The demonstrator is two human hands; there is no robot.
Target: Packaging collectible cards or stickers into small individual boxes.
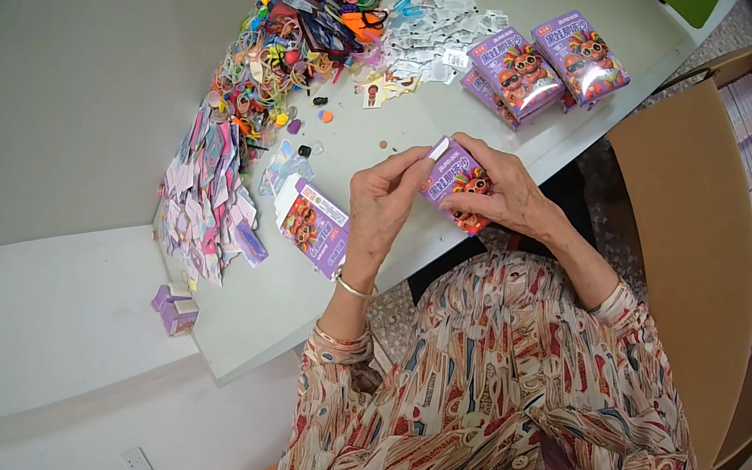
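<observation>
My right hand (508,195) grips a small purple printed box (458,183) from the right side, above the table's front edge. My left hand (383,199) is at the box's left end, with its fingertips on the open white flap at the top. Both hands hold the box just off the white table (500,122). A flat, unfolded purple box (317,224) lies on the table just left of my left hand.
Finished purple boxes (543,63) are stacked at the far right of the table. A heap of colourful small toys (306,20), a pile of clear sachets (441,26) and a stack of flat cards (202,194) lie to the left. A cardboard carton (685,252) stands to the right.
</observation>
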